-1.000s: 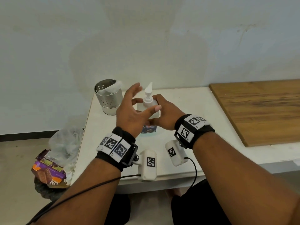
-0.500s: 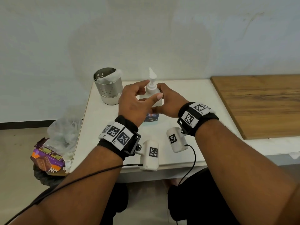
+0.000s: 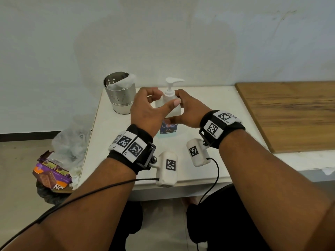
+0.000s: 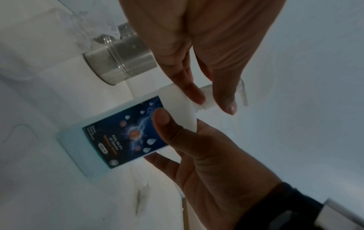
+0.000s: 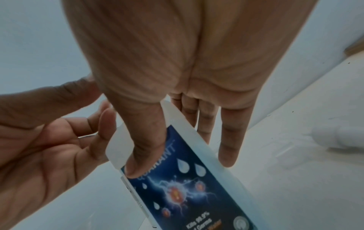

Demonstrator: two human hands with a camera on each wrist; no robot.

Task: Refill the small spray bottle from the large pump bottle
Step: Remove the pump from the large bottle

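Note:
The large pump bottle (image 3: 173, 110), white with a blue label, stands upright on the white table (image 3: 208, 98). My right hand (image 3: 181, 111) grips its body, thumb on the label (image 5: 187, 186) and fingers round the back. My left hand (image 3: 166, 96) pinches the collar under the pump head (image 3: 174, 80) between thumb and fingers, as the left wrist view shows (image 4: 214, 102). The nozzle points right. A blurred white bottle-like shape (image 5: 338, 137) lies on the table to the right; I cannot tell whether it is the small spray bottle.
A perforated steel cup (image 3: 120, 95) with paper in it stands just left of my hands. A wooden board (image 3: 290, 115) covers the right side of the table. On the floor at the left sits a bag of wrappers (image 3: 59, 163).
My left hand has closed from spread fingers onto the pump collar. The nozzle has swung from pointing away to pointing right. My right hand has kept its hold on the bottle.

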